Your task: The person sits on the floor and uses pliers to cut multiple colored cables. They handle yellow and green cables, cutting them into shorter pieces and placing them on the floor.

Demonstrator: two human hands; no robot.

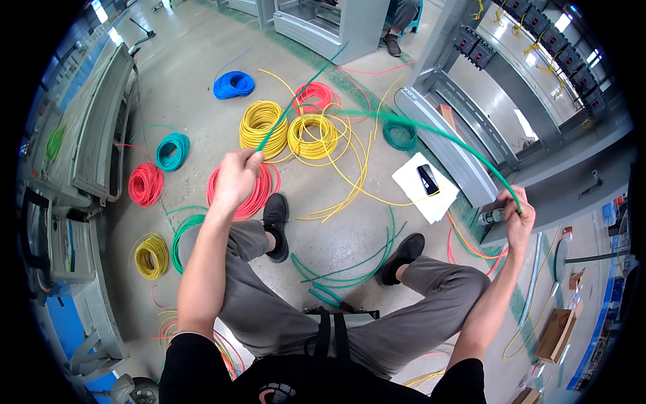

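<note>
My left hand [239, 176] is closed in a pinch on a green wire [304, 93], which sticks out away from me toward the upper right. Off to the right, my right hand [518, 217] grips a green wire [468, 146] that arches back to the left, its far part smeared by motion. Whether both hands hold one wire or two separate ones I cannot tell. Several loose green wire lengths [367, 275] lie curved on the floor between my shoes. Below the raised wires sit two yellow wire coils [264, 124], with a red coil [316, 99] behind them.
Another red coil [259, 195] lies near my left shoe. Blue [233, 85], teal [172, 151] and red coils [145, 184] are farther left. White papers [429, 198] with a black object [426, 180] lie by a grey metal cabinet [451, 145]. A seated person's shoe [392, 45] shows at the back.
</note>
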